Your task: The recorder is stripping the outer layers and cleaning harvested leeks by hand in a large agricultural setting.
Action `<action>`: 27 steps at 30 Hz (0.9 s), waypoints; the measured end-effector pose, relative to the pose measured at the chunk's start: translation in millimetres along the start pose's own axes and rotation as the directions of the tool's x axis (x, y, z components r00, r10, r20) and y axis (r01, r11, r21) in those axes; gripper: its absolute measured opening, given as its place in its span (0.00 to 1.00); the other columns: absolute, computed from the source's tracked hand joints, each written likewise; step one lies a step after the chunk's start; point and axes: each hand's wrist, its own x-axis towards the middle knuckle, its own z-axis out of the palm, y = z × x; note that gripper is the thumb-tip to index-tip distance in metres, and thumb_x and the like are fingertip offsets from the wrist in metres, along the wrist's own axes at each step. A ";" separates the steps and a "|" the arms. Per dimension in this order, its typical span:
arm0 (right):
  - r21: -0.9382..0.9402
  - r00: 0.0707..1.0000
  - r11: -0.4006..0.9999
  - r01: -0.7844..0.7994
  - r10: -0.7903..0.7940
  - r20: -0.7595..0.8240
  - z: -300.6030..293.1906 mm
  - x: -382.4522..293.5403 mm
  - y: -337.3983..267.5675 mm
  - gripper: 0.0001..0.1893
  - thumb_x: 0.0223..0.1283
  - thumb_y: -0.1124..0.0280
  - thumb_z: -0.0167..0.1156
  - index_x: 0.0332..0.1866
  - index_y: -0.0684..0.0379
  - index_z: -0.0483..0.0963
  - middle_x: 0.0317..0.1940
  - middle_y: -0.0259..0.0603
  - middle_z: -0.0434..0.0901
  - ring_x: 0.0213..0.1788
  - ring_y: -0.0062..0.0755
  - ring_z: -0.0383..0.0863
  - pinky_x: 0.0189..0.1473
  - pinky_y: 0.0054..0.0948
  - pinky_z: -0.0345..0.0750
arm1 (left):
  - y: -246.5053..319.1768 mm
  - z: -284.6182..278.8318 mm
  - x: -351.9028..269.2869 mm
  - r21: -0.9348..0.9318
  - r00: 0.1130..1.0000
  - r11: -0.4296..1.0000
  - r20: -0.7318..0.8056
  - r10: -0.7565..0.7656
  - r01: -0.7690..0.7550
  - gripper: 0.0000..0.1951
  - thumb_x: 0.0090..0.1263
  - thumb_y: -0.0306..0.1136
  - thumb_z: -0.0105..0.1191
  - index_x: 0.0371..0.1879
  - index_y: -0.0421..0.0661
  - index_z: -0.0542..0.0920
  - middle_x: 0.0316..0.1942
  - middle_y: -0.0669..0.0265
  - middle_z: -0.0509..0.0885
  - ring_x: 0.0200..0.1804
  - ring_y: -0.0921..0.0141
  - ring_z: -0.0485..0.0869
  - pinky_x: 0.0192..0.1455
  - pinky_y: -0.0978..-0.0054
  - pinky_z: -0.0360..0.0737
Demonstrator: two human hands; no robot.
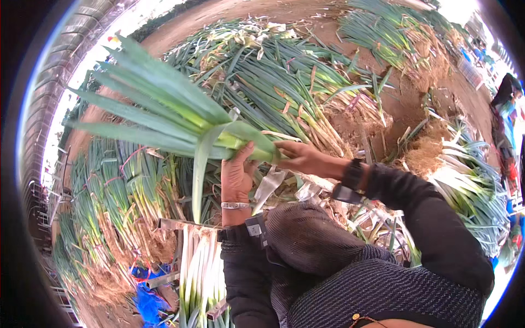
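Note:
A large green onion point(205, 131), possibly a leek, lies across both my hands, its broad green leaves fanned to the upper left. My left hand point(239, 172) grips its stalk from below, thumb over the front. The fingers of my right hand point(301, 158) are closed on the stalk's right end, where a leaf bends over. One long leaf hangs down beside my left wrist. Below and left of that hand, peeled onions with white stalks point(201, 262) lie in a metal rack point(164, 279).
Unpeeled onions are heaped ahead point(266, 78) and in tied bundles at left point(127, 192). Peeled ones lie at right point(471, 180), beside a root pile point(426, 147). Blue plastic point(149, 301) lies near the rack. A person point(508, 106) is at the far right edge.

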 end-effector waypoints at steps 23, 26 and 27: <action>0.452 0.983 0.881 0.143 -0.181 0.042 26.6 45.3 22.8 0.09 0.67 0.72 0.57 0.49 0.61 0.73 0.37 0.29 0.77 0.41 0.15 0.74 0.46 0.21 0.73 | 36.6 -88.6 34.3 -0.283 0.951 0.925 -0.246 0.186 -0.254 0.22 0.65 0.56 0.57 0.43 0.49 0.75 0.26 0.71 0.75 0.23 0.77 0.72 0.30 0.78 0.71; 0.463 0.987 0.883 0.082 -0.135 0.084 17.5 49.7 24.1 0.11 0.69 0.69 0.55 0.52 0.59 0.71 0.37 0.31 0.78 0.42 0.17 0.76 0.47 0.22 0.74 | 39.1 -83.2 32.7 -0.315 0.952 0.912 -0.240 0.190 -0.262 0.24 0.65 0.59 0.55 0.42 0.49 0.75 0.25 0.72 0.75 0.24 0.76 0.72 0.30 0.77 0.71; 0.434 0.988 0.901 -0.001 -0.066 0.140 15.3 49.5 24.9 0.10 0.70 0.68 0.55 0.51 0.59 0.71 0.37 0.32 0.78 0.43 0.18 0.77 0.48 0.23 0.75 | 43.6 -81.4 29.9 -0.296 0.945 0.909 -0.237 0.226 -0.292 0.25 0.65 0.58 0.55 0.44 0.47 0.75 0.25 0.71 0.75 0.24 0.77 0.72 0.31 0.75 0.72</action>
